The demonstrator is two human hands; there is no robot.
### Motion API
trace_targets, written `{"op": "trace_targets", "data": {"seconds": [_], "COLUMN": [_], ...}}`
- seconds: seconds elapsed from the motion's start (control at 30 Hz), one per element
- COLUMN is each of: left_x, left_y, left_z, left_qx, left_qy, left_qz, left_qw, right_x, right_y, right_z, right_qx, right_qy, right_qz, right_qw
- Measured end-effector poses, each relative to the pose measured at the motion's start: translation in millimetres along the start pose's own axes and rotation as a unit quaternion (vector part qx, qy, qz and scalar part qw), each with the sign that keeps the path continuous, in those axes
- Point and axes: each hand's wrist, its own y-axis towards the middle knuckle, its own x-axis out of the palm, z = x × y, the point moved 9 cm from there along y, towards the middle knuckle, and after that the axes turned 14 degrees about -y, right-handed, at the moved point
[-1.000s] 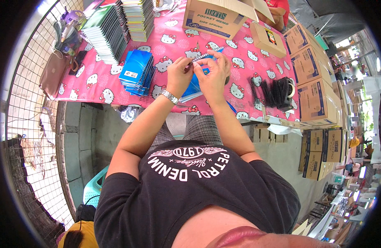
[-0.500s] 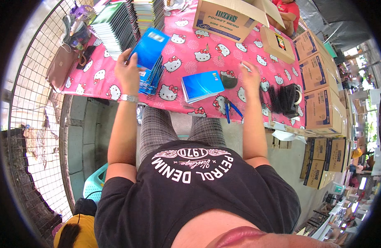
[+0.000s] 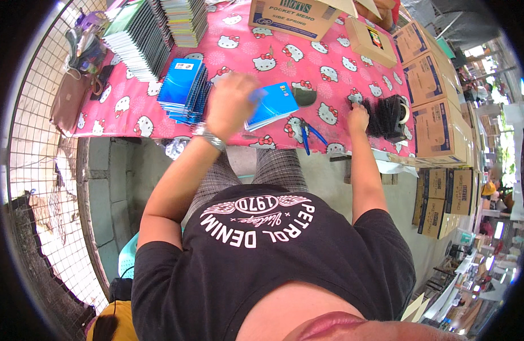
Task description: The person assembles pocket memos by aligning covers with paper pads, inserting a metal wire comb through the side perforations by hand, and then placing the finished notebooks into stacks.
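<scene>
Since half a second ago, the left hand (image 3: 232, 108) has left the stack of blue notebooks (image 3: 185, 91) at the left and swung in over the middle of the table, while the right hand (image 3: 357, 118) has slid further right toward the black spiral bindings (image 3: 381, 116).

A single blue notebook (image 3: 273, 105) lies flat on the pink patterned tablecloth (image 3: 324, 68), directly in front of the person and just right of the left hand. That hand is motion-blurred; its fingers look loosely curled, and a small blue blur shows at the fingertips, but I cannot tell whether it grips anything. A metal watch (image 3: 208, 136) circles its wrist.

The right hand rests on the cloth with fingers bent down onto the near end of the black bindings, touching them; whether it has closed on one is not clear.

By its look, the notebook is thin, light and flexible, with a smooth, probably slightly slippery cover. It would likely bend if lifted by a corner, so pinching it along one long edge, or sliding fingers underneath, seems the safer hold.

Blue-handled pliers (image 3: 307, 136) lie near the table's front edge, between the two hands. Farther back stand tall rows of stacked notebooks (image 3: 140, 40), and an open cardboard box (image 3: 296, 17). More cardboard cartons (image 3: 432, 74) are piled along the right side.
</scene>
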Motion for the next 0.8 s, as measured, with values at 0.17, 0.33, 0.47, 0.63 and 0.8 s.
{"op": "trace_targets", "data": {"seconds": [0.17, 0.33, 0.47, 0.63, 0.8], "left_x": [89, 75, 42, 42, 41], "left_y": [-10, 9, 36, 34, 26], "left_z": [33, 16, 17, 21, 24], "left_qx": [-0.020, -0.083, -0.114, -0.029, -0.021], "left_qy": [0.066, -0.040, -0.060, 0.024, 0.022], "left_qz": [-0.248, -0.331, -0.291, -0.158, -0.103], "left_qw": [0.966, 0.939, 0.948, 0.987, 0.994], "right_x": [-58, -146, -218, -243, -250], "right_y": [-3, -23, -59, -58, -63], "right_z": [7, -37, -120, -140, -144], "right_qx": [0.041, -0.132, -0.211, -0.200, -0.214], "right_qy": [0.117, 0.369, 0.567, 0.591, 0.564], "right_qz": [0.063, 0.130, -0.028, 0.045, 0.056], "right_qw": [0.990, 0.911, 0.796, 0.780, 0.796]}}
